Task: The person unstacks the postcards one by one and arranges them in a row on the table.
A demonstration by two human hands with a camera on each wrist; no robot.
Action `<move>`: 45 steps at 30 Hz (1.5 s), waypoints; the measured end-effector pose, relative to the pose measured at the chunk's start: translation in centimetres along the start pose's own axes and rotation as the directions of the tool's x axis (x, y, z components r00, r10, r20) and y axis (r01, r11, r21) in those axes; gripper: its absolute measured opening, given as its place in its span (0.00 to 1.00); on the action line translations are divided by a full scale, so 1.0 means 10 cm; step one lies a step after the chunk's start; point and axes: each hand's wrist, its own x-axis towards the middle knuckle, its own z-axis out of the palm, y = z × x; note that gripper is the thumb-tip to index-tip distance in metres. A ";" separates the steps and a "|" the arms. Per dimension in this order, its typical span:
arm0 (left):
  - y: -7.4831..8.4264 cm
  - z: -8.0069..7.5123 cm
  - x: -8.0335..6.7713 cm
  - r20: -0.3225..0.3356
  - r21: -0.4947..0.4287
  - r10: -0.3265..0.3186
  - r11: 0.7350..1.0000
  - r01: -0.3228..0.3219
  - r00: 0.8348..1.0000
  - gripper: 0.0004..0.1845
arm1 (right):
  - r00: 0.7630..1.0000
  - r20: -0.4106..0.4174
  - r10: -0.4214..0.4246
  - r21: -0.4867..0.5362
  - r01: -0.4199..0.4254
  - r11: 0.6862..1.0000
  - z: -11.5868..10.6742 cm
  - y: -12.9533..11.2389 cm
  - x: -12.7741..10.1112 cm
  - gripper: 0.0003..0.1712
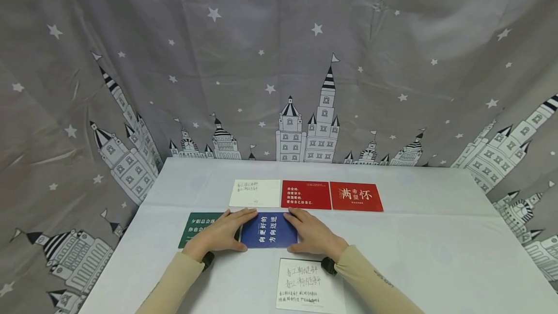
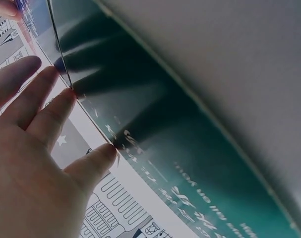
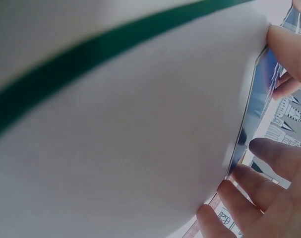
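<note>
A: Where's the blue card [image 1: 268, 230]?
B: Flat on tabletop [image 1: 418, 251], centre, between both hands. Green card [image 1: 198, 229] touching its L edge, partly under L hand [image 1: 222, 234].

A: Hands?
B: L hand flat, fingers straight & spread, tips at blue card's L edge and top L corner; wrist cam shows fingertips [image 2: 104, 151] on the green/blue seam. R hand [image 1: 311, 232] flat too, fingers relaxed, resting along blue card's R edge. Nothing gripped by either, just pressing/touching.

A: Rest of tabletop?
B: Back row, side by side: white card [image 1: 255, 193], red card w/ small text [image 1: 306, 195], red card w/ big characters [image 1: 356, 196]. Handwritten white card [image 1: 308, 285] near front edge, just below R wrist. Star-and-castle curtain [image 1: 279, 62] behind & both sides.
</note>
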 end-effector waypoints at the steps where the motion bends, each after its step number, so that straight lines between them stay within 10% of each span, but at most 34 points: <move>1: 0.00 0.00 0.00 -0.001 0.000 0.000 1.000 0.000 1.000 0.47 | 1.000 0.000 0.001 0.004 -0.001 1.000 0.00 0.00 0.00 0.47; 20: 0.05 -0.02 -0.03 -0.061 -0.021 0.046 0.999 -0.048 0.997 0.48 | 0.999 -0.034 0.019 0.178 -0.013 0.984 -0.13 0.05 -0.11 0.46; 45: 0.65 0.03 -0.14 -0.131 -0.158 0.145 0.974 -0.165 0.981 0.49 | 0.994 -0.103 0.038 0.283 -0.007 0.959 -0.30 0.03 -0.66 0.46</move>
